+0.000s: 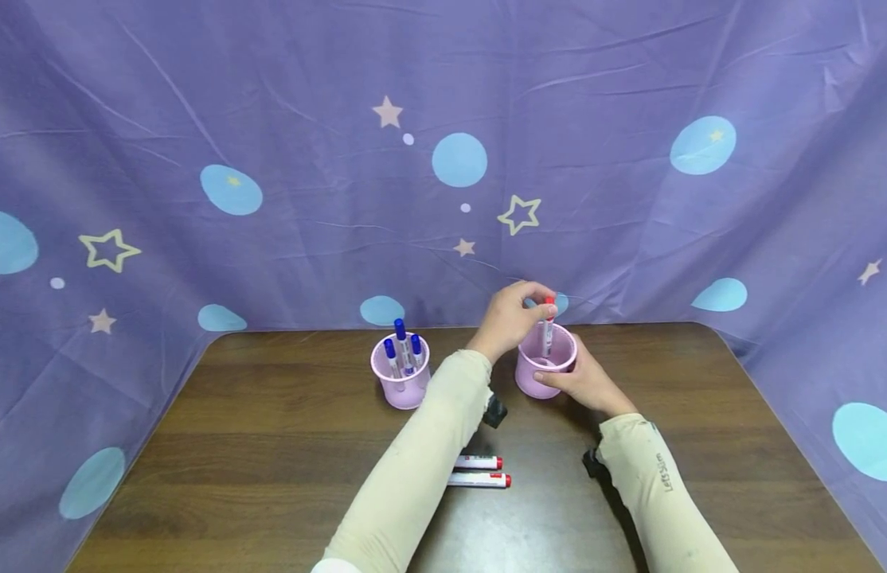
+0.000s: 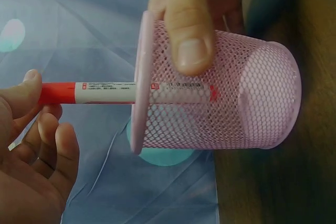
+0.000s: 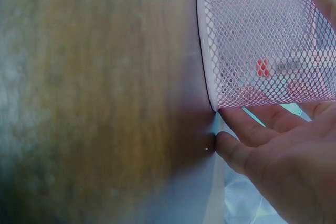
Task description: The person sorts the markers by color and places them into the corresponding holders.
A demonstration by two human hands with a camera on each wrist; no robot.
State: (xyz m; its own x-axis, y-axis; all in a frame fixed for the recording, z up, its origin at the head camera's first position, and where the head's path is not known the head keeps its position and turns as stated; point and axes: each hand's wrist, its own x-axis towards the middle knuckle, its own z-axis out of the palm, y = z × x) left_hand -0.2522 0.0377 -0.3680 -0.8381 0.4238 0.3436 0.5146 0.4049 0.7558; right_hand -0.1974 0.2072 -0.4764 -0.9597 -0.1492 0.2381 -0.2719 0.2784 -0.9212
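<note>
My left hand (image 1: 509, 320) pinches a red-capped whiteboard marker (image 2: 105, 93) by its cap between thumb and fingers. The marker's lower half is inside a pink mesh pen holder (image 1: 535, 385), and its other end shows through the mesh above the bottom. My right hand (image 1: 592, 385) grips that holder from the right, the thumb (image 2: 191, 53) across its near side and the fingers around the back. In the right wrist view, the holder's base rim (image 3: 206, 51) is at the wooden table top (image 3: 105, 77).
A second pink pen holder (image 1: 403, 394) with several blue-capped markers (image 1: 400, 330) stands to the left. Two red-capped markers (image 1: 479, 480) lie in front, partly hidden by my left sleeve (image 1: 415, 461). Behind the table (image 1: 271, 446) hangs a purple patterned cloth (image 1: 329, 183).
</note>
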